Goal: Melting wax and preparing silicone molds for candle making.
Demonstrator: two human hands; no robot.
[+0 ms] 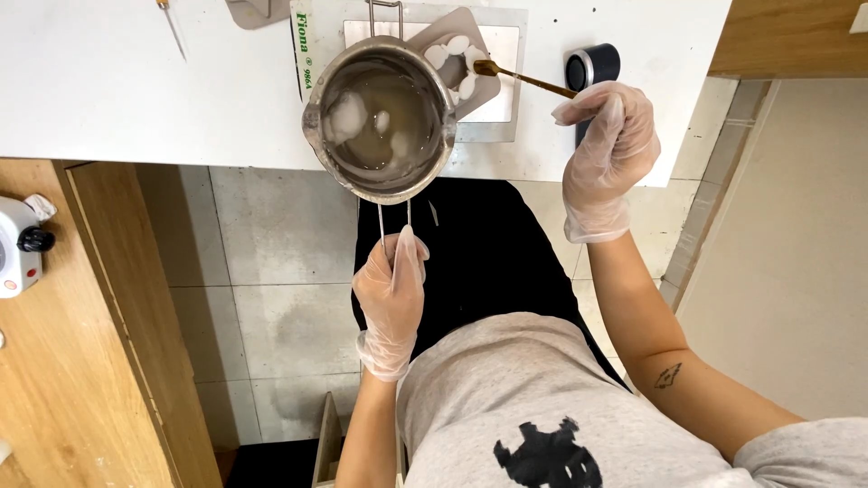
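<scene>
White counter [136, 90] | left hand [391, 289] grips pot [380, 117] handle pointing bodyward | right hand [606, 154] pinches spoon [524, 79]

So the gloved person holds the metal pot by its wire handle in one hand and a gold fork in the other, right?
Nearly. The head view shows the left hand gripping the wire handle of the metal pot, but the right hand holds a gold spoon, not a fork; its bowl rests over the small tray of white pieces.
</scene>
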